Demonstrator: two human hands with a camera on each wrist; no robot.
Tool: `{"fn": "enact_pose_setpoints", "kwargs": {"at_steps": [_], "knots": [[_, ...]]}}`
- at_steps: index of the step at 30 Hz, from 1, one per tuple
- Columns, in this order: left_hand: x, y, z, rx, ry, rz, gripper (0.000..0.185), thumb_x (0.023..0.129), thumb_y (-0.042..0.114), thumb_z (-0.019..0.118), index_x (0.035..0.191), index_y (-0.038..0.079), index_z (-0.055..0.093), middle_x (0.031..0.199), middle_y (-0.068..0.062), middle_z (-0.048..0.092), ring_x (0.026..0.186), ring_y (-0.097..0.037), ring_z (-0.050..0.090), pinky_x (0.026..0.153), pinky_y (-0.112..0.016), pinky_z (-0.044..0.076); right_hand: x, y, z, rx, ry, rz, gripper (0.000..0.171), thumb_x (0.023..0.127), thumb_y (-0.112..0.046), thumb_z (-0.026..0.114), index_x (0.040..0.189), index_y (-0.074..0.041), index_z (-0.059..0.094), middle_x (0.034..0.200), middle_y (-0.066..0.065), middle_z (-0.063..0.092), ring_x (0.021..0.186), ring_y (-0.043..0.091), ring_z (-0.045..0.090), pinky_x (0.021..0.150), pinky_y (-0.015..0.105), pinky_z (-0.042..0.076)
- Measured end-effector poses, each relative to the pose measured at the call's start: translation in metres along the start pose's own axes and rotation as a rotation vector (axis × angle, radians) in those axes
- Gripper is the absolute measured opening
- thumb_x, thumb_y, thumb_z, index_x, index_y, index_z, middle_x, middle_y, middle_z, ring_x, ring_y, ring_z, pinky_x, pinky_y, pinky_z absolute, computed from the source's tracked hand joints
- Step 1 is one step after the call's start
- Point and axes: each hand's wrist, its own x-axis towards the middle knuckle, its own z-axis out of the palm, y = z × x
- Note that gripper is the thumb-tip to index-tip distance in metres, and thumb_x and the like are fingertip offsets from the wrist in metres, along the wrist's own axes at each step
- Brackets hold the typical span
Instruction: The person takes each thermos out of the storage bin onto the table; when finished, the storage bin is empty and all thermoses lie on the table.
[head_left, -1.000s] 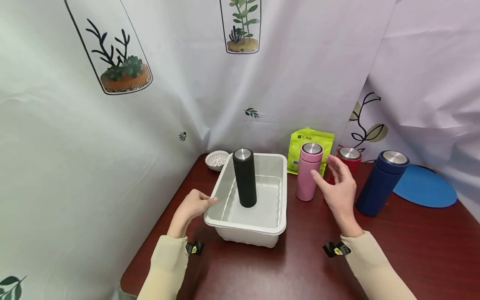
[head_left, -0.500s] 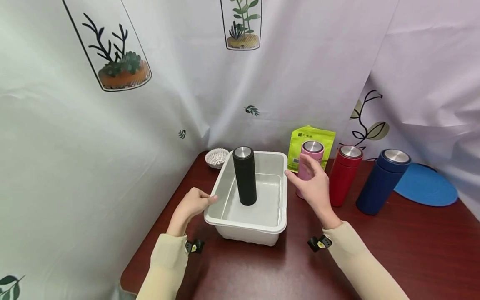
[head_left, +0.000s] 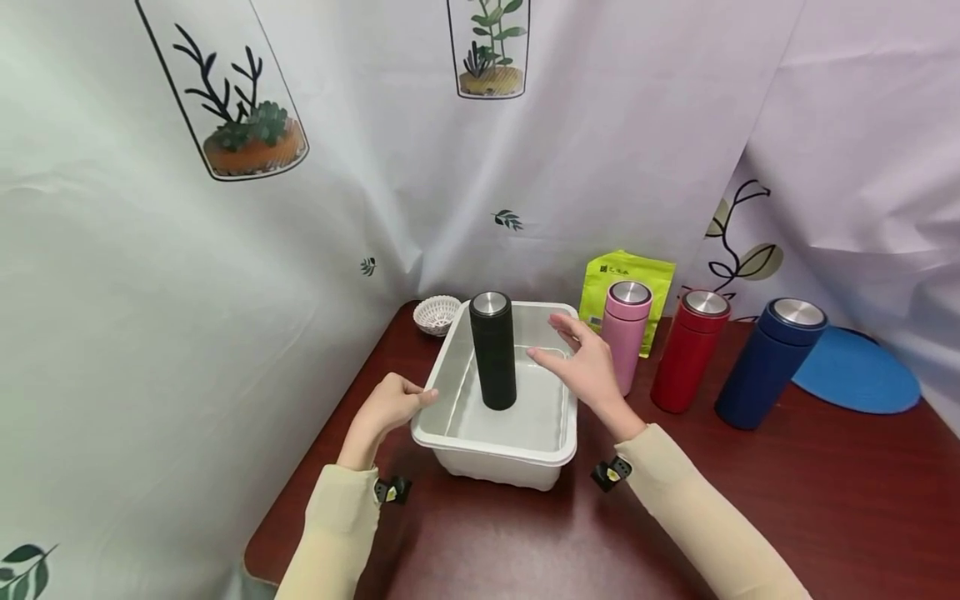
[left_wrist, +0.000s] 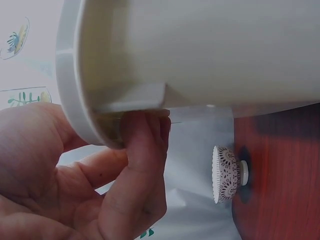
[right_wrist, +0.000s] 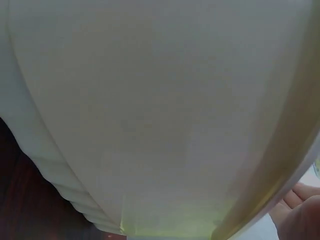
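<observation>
Left hand: my left hand (head_left: 387,406) gripped the left rim of the white tub (head_left: 557,454); in the left wrist view the fingers (left_wrist: 145,150) curled up under the lip and the thumb lay over it.
Right hand: my right hand (head_left: 583,367) hovered over the right side of the tub, fingers spread and relaxed, holding nothing; I saw a gap between the fingertips and the black flask.
Black flask: the black flask (head_left: 492,350) stood upright inside the tub, toward its back left, steel cap on top.
Tub: it sat on the dark red table (head_left: 825,500), near the left corner; the right wrist view showed little but its pale wall (right_wrist: 150,110).
Other flasks: a pink flask (head_left: 625,333), a red flask (head_left: 686,350) and a navy flask (head_left: 768,362) stood upright in a row on the table to the right of the tub, each apart from the next.
Behind: a green pouch (head_left: 627,275) leaned at the curtain behind the pink flask; a small white lattice bowl (head_left: 438,314) sat just beyond the tub's back left corner.
Far right: a blue round mat (head_left: 858,382) lay flat beside the navy flask.
</observation>
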Motion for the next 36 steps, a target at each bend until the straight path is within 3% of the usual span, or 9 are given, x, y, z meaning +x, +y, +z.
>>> {"fn": "enact_pose_setpoints", "kwargs": {"at_steps": [6, 15, 27, 36], "knots": [[0.0, 0.0, -0.001, 0.002, 0.005, -0.006, 0.029, 0.09, 0.024, 0.07, 0.096, -0.004, 0.076, 0.084, -0.009, 0.071, 0.075, -0.016, 0.057, 0.063, -0.027, 0.045, 0.01, -0.001, 0.005, -0.046, -0.119, 0.018, 0.073, 0.077, -0.034, 0.083, 0.139, -0.01, 0.053, 0.139, 0.011, 0.057, 0.13, 0.027, 0.052, 0.106, 0.042, 0.042], [-0.003, 0.003, -0.002, 0.01, 0.017, 0.001, 0.029, 0.089, 0.024, 0.07, 0.095, -0.004, 0.077, 0.091, -0.013, 0.073, 0.077, -0.016, 0.058, 0.065, -0.027, 0.046, 0.024, -0.001, 0.012, -0.084, -0.225, 0.004, 0.076, 0.077, -0.035, 0.083, 0.14, -0.007, 0.051, 0.14, 0.013, 0.056, 0.13, 0.029, 0.052, 0.107, 0.04, 0.041], [-0.002, 0.004, -0.004, 0.02, 0.024, 0.002, 0.03, 0.09, 0.024, 0.069, 0.096, -0.004, 0.076, 0.089, -0.014, 0.073, 0.077, -0.016, 0.057, 0.064, -0.028, 0.045, 0.04, -0.01, 0.02, -0.11, -0.298, -0.009, 0.076, 0.076, -0.031, 0.084, 0.139, -0.002, 0.052, 0.139, 0.015, 0.056, 0.128, 0.03, 0.054, 0.105, 0.039, 0.044], [-0.004, 0.001, 0.0, 0.025, 0.027, -0.011, 0.029, 0.089, 0.025, 0.07, 0.095, -0.002, 0.077, 0.089, -0.012, 0.073, 0.076, -0.016, 0.059, 0.065, -0.028, 0.047, 0.045, -0.002, 0.03, -0.116, -0.364, -0.001, 0.074, 0.077, -0.03, 0.083, 0.139, -0.002, 0.053, 0.139, 0.015, 0.056, 0.129, 0.03, 0.053, 0.106, 0.039, 0.042]]}}
